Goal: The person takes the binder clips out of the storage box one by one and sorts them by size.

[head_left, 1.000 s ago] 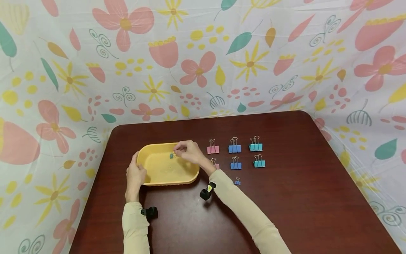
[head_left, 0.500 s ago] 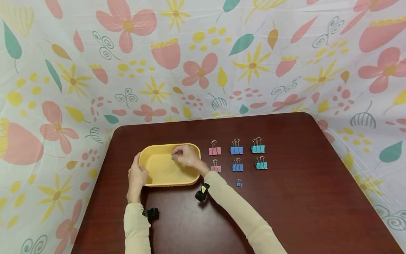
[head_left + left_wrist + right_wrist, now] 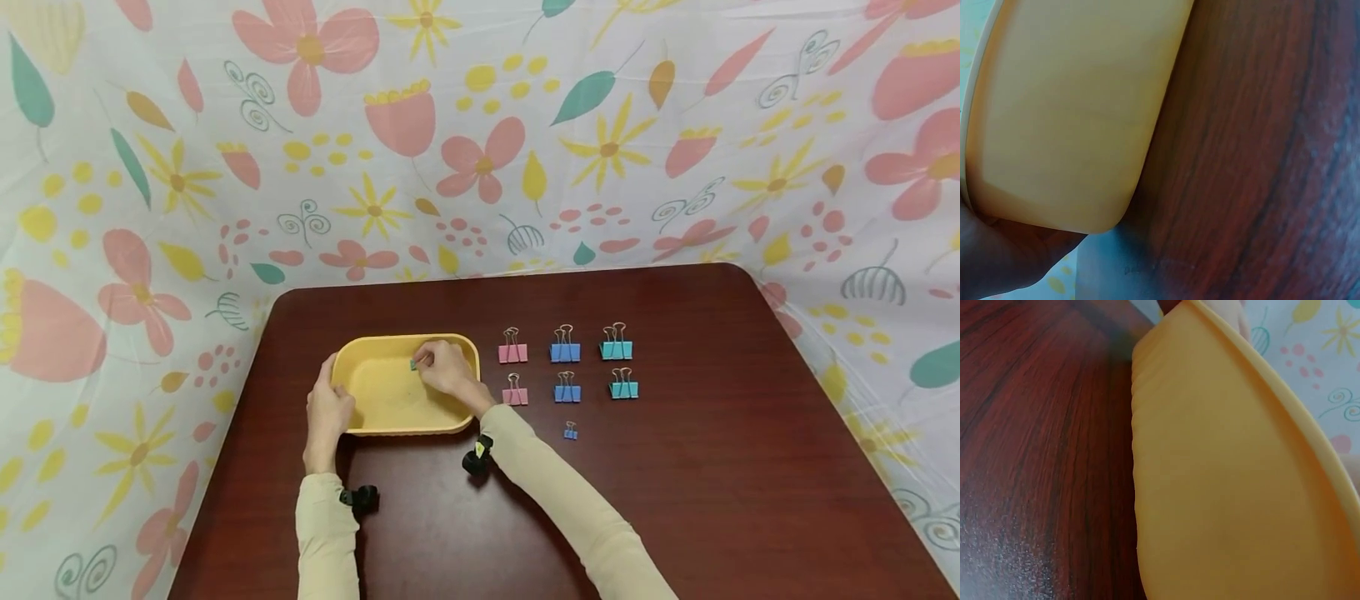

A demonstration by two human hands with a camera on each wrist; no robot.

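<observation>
A yellow plastic tub (image 3: 375, 431) stands on the table's left half. My left hand (image 3: 328, 414) grips its left end, thumb over the rim; in the left wrist view that hand (image 3: 1010, 259) shows at the tub's corner. Inside the tub, my right hand (image 3: 446, 368) pinches a small teal binder clip (image 3: 412, 365), mostly hidden by the fingertips. The right wrist view shows chiefly the tub's outer wall (image 3: 1222, 475), which blocks the right fingers and the clip.
Right of the tub, binder clips stand in columns by colour: a large pink one (image 3: 513, 353), a smaller pink one (image 3: 514, 397), blue ones (image 3: 565, 352) with a tiny one (image 3: 571, 434) in front, and teal ones (image 3: 617, 350). A floral cloth (image 3: 480, 208) hangs behind the dark wooden table (image 3: 712, 467).
My right hand's fingers have closed over the small teal clip, which showed more fully before. The right forearm has shifted left, uncovering the smaller pink clip. My left hand stays on the tub.
</observation>
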